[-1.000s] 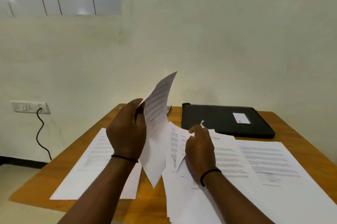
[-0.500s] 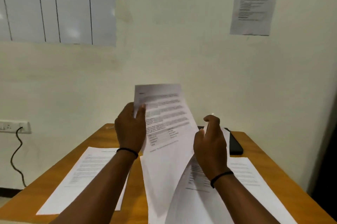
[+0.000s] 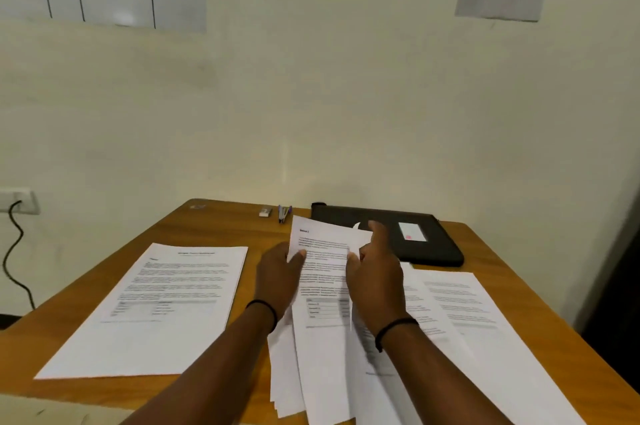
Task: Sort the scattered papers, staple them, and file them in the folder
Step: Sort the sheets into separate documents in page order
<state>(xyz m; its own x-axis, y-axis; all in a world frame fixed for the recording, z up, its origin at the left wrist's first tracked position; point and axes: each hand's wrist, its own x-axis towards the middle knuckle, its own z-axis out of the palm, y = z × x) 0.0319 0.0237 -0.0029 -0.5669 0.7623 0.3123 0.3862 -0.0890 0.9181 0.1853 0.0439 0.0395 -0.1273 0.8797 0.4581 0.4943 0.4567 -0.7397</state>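
Printed white paper sheets [image 3: 323, 289] lie near the middle of the wooden brown table [image 3: 221, 224], and both hands hold the top one. Left of this pile, one separate printed page [image 3: 156, 307] lies flat. The left hand [image 3: 280, 277] grips the sheet's left edge, thumb on top. The right hand [image 3: 375, 282] pinches the right edge, index finger raised. Behind the pile stands a small stapler [image 3: 284, 213], blurred, and a black flat folder [image 3: 391, 237], partly hidden by the right hand. Right of the pile, more pages [image 3: 460, 307] spread out, cut off at the lower border.
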